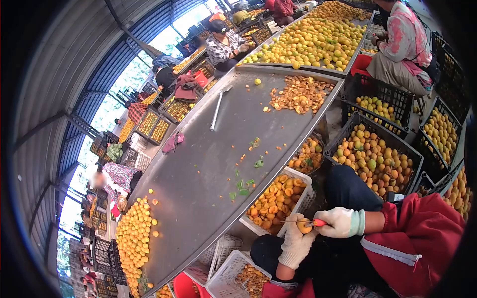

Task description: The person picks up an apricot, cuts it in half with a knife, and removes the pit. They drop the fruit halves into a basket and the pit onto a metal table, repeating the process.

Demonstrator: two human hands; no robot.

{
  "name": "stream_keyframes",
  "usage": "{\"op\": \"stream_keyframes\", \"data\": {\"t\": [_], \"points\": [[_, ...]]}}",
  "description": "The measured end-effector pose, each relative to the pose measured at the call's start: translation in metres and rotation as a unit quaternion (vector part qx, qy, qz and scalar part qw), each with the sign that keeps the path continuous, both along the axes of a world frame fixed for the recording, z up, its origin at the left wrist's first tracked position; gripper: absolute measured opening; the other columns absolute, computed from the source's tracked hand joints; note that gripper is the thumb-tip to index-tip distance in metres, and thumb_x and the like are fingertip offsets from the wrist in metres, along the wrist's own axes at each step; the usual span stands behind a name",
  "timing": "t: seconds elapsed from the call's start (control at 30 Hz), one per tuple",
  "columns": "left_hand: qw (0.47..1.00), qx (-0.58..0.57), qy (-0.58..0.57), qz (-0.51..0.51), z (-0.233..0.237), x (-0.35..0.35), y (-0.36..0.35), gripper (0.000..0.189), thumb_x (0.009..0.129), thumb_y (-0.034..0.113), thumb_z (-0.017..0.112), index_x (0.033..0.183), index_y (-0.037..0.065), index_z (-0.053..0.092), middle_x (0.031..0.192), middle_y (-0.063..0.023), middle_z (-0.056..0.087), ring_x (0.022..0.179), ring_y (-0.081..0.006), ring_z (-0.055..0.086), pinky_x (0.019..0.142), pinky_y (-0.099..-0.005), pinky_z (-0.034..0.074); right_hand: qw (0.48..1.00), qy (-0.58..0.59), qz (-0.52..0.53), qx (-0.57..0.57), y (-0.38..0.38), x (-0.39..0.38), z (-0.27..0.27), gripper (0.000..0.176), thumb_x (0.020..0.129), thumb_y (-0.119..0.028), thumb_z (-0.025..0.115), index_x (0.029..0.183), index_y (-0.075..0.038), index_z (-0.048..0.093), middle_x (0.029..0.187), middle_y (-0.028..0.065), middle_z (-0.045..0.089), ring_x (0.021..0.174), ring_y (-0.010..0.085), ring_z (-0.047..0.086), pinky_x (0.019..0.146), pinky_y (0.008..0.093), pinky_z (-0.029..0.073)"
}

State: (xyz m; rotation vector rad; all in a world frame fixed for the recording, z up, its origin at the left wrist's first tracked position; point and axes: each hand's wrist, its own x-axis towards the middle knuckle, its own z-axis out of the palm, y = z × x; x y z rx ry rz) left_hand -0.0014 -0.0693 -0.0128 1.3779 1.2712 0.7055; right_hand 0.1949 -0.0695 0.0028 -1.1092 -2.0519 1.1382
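Observation:
Both my hands wear pale gloves and meet above my lap. My left hand (pixel 295 247) is closed round an orange-yellow fruit (pixel 304 227). In my right hand (pixel 336 222) is a red-handled tool (pixel 319 222), its tip end at the fruit. A thin dark line runs left from the fruit past my left fingers; whether it is the blade I cannot tell. Just beyond my left hand, a white basket (pixel 309 194) holds orange fruit pieces. A black crate (pixel 419 158) of whole fruit stands beyond my right hand.
A long metal table (pixel 198 174) crosses the view, with fruit heaps, leaves, a pink cloth (pixel 172 142) and a long-handled tool (pixel 217 109). Below it are white baskets (pixel 211 285) and a red bucket (pixel 184 286). Co-workers (pixel 403 42) sit around, among stacked crates.

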Motion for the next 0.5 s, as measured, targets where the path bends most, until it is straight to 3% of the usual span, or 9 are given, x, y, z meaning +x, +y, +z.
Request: {"op": "stream_keyframes", "data": {"t": [0.13, 0.2, 0.27, 0.3, 0.33, 0.37, 0.4, 0.43, 0.5], "points": [[0.965, 0.23, 0.125, -0.024, -0.006, 0.001, -0.001, 0.059, 0.077, 0.004, 0.075, 0.125, 0.003, 0.041, 0.108, -0.011, 0.054, 0.094, -0.0199, 0.058, 0.084, -0.0334, 0.05, 0.995, -0.071, -0.044, 0.052, 0.0, -0.007, -0.015, 0.019, 0.087, -0.025, 0.059, 0.094, -0.008, 0.053, 0.069, 0.0169, 0.061, 0.066, 0.0378, 0.064, 0.059, 0.0453, 0.052], [0.971, 0.22, 0.079, -0.046, -0.021, -0.007, -0.002, 0.057, 0.08, 0.007, 0.073, 0.127, 0.003, 0.041, 0.112, -0.0109, 0.053, 0.098, -0.0198, 0.056, 0.088, -0.0341, 0.047, 0.991, -0.119, -0.038, 0.04, 0.001, -0.007, -0.013, 0.022, 0.086, -0.025, 0.061, 0.097, -0.008, 0.052, 0.063, 0.0131, 0.059, 0.058, 0.0338, 0.063, 0.051, 0.0436, 0.05], [0.998, 0.058, -0.008, -0.036, -0.033, -0.019, -0.01, 0.044, 0.087, 0.011, 0.066, 0.124, 0.003, 0.044, 0.11, -0.0094, 0.052, 0.097, -0.0185, 0.055, 0.087, -0.0337, 0.046, 0.988, -0.144, -0.017, 0.059, 0.002, -0.011, -0.023, 0.021, 0.086, -0.026, 0.061, 0.092, -0.009, 0.05, 0.061, 0.0116, 0.058, 0.054, 0.0322, 0.062, 0.043, 0.0416, 0.048], [0.999, -0.031, -0.024, -0.036, -0.012, -0.018, -0.011, 0.055, 0.082, 0.012, 0.071, 0.127, 0.001, 0.042, 0.107, -0.0135, 0.055, 0.099, -0.0257, 0.057, 0.09, -0.0376, 0.047, 0.99, -0.133, -0.006, 0.039, 0.001, -0.014, -0.036, 0.024, 0.088, -0.028, 0.06, 0.099, -0.01, 0.049, 0.06, 0.0138, 0.056, 0.054, 0.0366, 0.061, 0.047, 0.0459, 0.048], [0.993, 0.074, -0.091, -0.018, -0.021, -0.014, -0.019, 0.037, 0.093, 0.005, 0.059, 0.127, 0.01, 0.045, 0.095, -0.0036, 0.059, 0.076, -0.0111, 0.061, 0.066, -0.0218, 0.053, 0.99, -0.119, -0.003, 0.07, -0.002, -0.016, -0.041, 0.024, 0.088, -0.026, 0.059, 0.101, -0.01, 0.048, 0.059, 0.0131, 0.055, 0.054, 0.0358, 0.061, 0.047, 0.0451, 0.048], [0.993, 0.077, -0.087, 0.001, -0.026, -0.018, -0.018, 0.034, 0.091, 0.006, 0.062, 0.118, 0.011, 0.044, 0.103, -0.0047, 0.054, 0.087, -0.0149, 0.06, 0.071, -0.0216, 0.051, 0.991, -0.085, -0.01, 0.104, -0.003, -0.019, -0.047, 0.023, 0.089, -0.025, 0.058, 0.104, -0.01, 0.048, 0.058, 0.0126, 0.054, 0.053, 0.035, 0.061, 0.046, 0.0441, 0.048], [0.978, 0.199, 0.048, -0.047, -0.03, -0.022, -0.016, 0.036, 0.09, 0.002, 0.06, 0.119, 0.011, 0.043, 0.107, -0.0059, 0.05, 0.093, -0.0182, 0.058, 0.074, -0.0213, 0.052, 0.993, -0.069, -0.009, 0.1, -0.002, -0.022, -0.052, 0.023, 0.09, -0.024, 0.057, 0.105, -0.01, 0.048, 0.058, 0.0126, 0.054, 0.053, 0.0346, 0.06, 0.046, 0.0437, 0.047], [0.979, 0.195, 0.043, -0.044, -0.029, -0.022, -0.015, 0.036, 0.09, 0.001, 0.057, 0.122, 0.011, 0.043, 0.109, -0.0076, 0.051, 0.092, -0.0189, 0.059, 0.077, -0.0234, 0.053, 0.994, -0.05, -0.006, 0.096, -0.001, -0.026, -0.058, 0.023, 0.09, -0.023, 0.057, 0.106, -0.01, 0.048, 0.058, 0.0126, 0.054, 0.052, 0.0343, 0.06, 0.046, 0.0433, 0.047], [0.997, 0.039, 0.056, -0.028, -0.01, -0.028, -0.013, 0.034, 0.092, 0.006, 0.057, 0.122, 0.007, 0.043, 0.112, -0.0103, 0.051, 0.091, -0.0185, 0.059, 0.082, -0.0274, 0.051, 0.995, -0.047, -0.005, 0.09, -0.001, -0.031, -0.065, 0.023, 0.091, -0.022, 0.055, 0.109, -0.01, 0.049, 0.058, 0.0125, 0.053, 0.051, 0.0341, 0.059, 0.045, 0.0432, 0.047]]}}
